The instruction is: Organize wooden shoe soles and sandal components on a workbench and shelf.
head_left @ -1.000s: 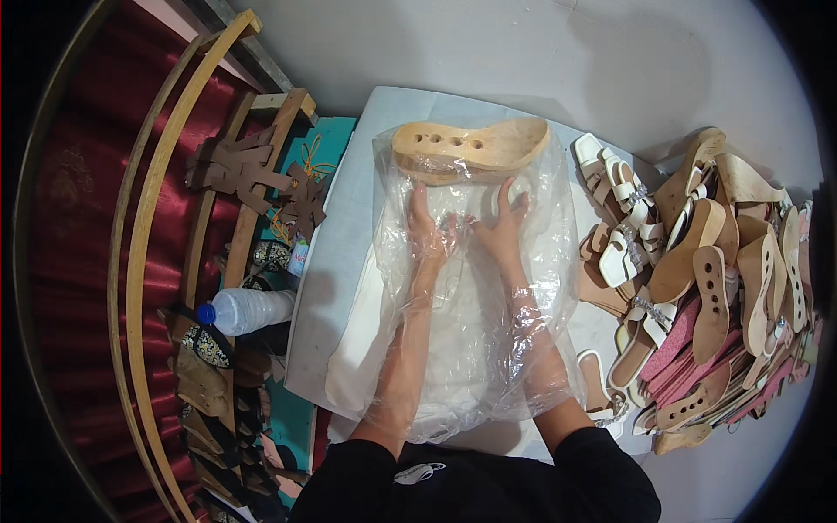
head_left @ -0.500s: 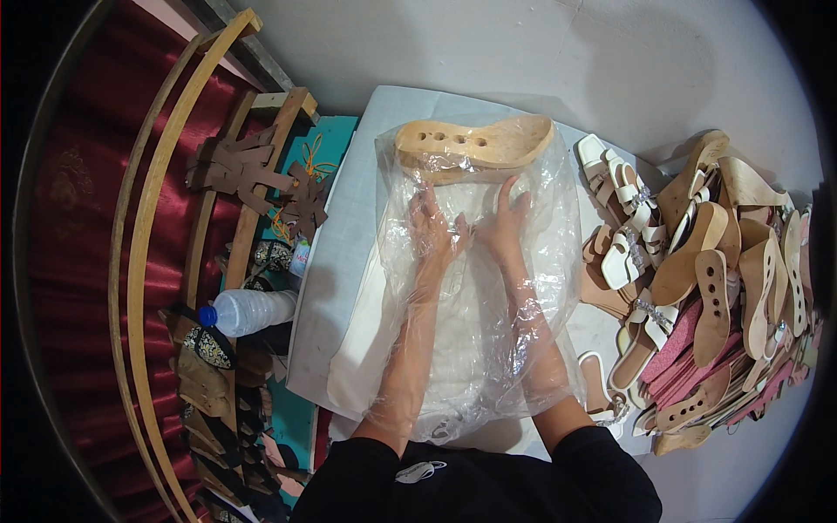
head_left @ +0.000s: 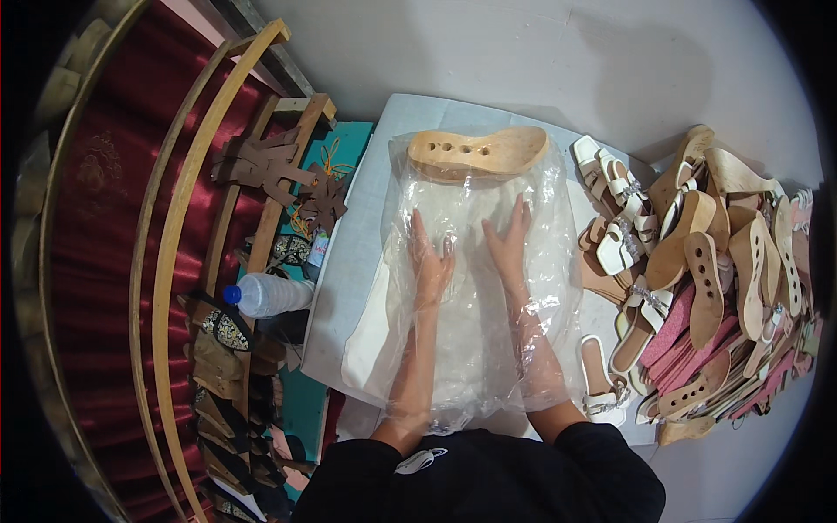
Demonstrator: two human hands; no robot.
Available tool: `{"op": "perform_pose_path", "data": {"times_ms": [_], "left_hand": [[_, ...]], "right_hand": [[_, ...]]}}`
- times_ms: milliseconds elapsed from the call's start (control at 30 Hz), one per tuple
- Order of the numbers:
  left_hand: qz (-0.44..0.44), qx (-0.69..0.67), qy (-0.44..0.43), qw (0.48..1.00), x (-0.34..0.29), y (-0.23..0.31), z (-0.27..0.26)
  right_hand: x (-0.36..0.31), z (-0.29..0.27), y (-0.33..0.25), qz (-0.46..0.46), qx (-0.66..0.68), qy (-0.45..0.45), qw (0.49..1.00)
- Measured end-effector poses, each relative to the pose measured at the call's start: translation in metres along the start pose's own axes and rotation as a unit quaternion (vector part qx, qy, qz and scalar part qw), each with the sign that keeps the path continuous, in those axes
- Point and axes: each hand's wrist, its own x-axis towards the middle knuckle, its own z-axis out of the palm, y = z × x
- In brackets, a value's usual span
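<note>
Both my forearms reach inside a large clear plastic bag [head_left: 471, 366] spread over the table. My left hand [head_left: 432, 266] is open, palm turned inward, fingers pointing to the far side. Across from it my right hand [head_left: 508, 248] is open too, thumb apart from the fingers. Neither hand holds anything; a gap lies between them. Just beyond the fingertips, at the bag's far end, rests a pale wooden shoe last [head_left: 478, 152] with a row of holes. Whether it lies inside the bag or on it, I cannot tell. White sheet material [head_left: 364, 340] shows at the bag's left.
On the right, white sandals [head_left: 617, 250] lie by a heap of wooden shoe lasts [head_left: 704, 288] and pink pieces [head_left: 671, 349]. Left of the table [head_left: 349, 261] are a water bottle [head_left: 270, 295], brown straps [head_left: 266, 166] and a wooden rack [head_left: 144, 261] before a red curtain.
My hands have drawn back from the wooden shoe last, toward me, and moved slightly further apart. The bag looks smoother around them. The whole view has shifted slightly.
</note>
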Motion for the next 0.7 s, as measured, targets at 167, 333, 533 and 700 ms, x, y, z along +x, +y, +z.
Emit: {"op": "perform_pose_path", "data": {"times_ms": [167, 333, 533, 700], "left_hand": [[-0.101, -0.112, 0.002, 0.988, -0.007, 0.003, -0.017], [-0.197, -0.366, 0.02, 0.909, 0.004, 0.016, -0.039], [-0.248, -0.393, 0.038, 0.885, 0.013, 0.044, -0.063], [-0.14, -0.276, -0.023, 0.951, -0.018, 0.021, -0.04]], "right_hand": [[-0.012, -0.014, -0.015, 0.101, 0.202, 0.011, 0.974], [-0.027, -0.045, -0.016, 0.242, 0.478, 0.051, 0.843], [-0.029, -0.079, -0.025, 0.235, 0.61, 0.027, 0.756], [-0.054, -0.073, -0.021, 0.119, 0.428, -0.077, 0.893]]}}
